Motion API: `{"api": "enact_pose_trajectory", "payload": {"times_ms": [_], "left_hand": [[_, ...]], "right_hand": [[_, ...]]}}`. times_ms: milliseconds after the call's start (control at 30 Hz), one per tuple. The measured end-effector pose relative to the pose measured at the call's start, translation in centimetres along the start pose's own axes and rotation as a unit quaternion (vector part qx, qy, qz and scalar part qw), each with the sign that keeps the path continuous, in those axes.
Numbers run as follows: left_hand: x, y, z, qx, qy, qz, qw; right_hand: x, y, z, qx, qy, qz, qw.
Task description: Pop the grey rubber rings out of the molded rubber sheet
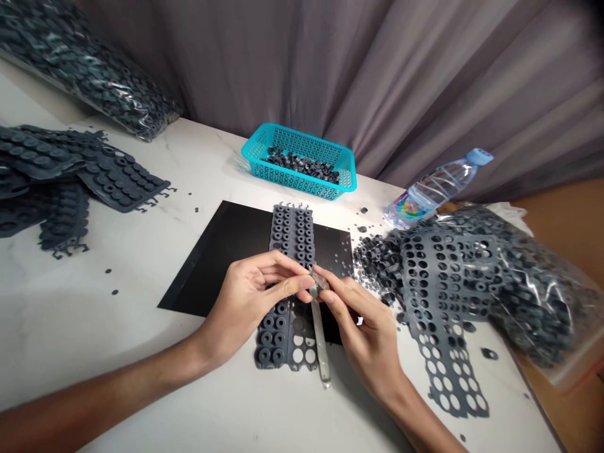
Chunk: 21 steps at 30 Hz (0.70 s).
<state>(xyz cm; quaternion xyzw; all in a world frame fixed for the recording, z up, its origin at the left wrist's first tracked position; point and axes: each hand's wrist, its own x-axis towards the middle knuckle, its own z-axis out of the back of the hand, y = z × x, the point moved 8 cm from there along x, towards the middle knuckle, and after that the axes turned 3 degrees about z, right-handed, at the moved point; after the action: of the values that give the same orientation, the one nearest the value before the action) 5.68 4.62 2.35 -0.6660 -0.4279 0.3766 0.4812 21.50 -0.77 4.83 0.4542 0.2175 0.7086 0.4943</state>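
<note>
My left hand (252, 290) is closed in a pinch over the dark rubber sheet, thumb and index fingertips meeting by a small piece that I cannot make out. Against it, my right hand (365, 321) pinches the upper end of a slim silvery metal tool (321, 343), which slants down toward me. Under both hands lies the rubber sheet (291, 220) with rows of round, holed parts. Near its lower right corner are bare round holes. A black mat (202, 264) lies beneath the sheet.
A turquoise basket (302, 187) holds loose black pieces. At right are a punched-out sheet (441, 352), a pile of black rings (382, 258), a full plastic bag (542, 302) and a water bottle (434, 189). Stacked sheets (117, 176) and another bag (108, 88) lie left.
</note>
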Motion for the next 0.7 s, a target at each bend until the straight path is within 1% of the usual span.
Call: {"api": "enact_pose_trajectory", "payload": {"times_ms": [400, 700], "left_hand": [[-0.13, -0.11, -0.07, 0.004, 0.004, -0.003, 1.0], [-0.14, 0.1, 0.03, 0.013, -0.003, -0.004, 1.0]], "right_hand": [[-0.08, -0.41, -0.06, 0.001, 0.009, -0.01, 1.0], [-0.1, 0.0, 0.0, -0.004, 0.006, 0.004, 1.0]]}}
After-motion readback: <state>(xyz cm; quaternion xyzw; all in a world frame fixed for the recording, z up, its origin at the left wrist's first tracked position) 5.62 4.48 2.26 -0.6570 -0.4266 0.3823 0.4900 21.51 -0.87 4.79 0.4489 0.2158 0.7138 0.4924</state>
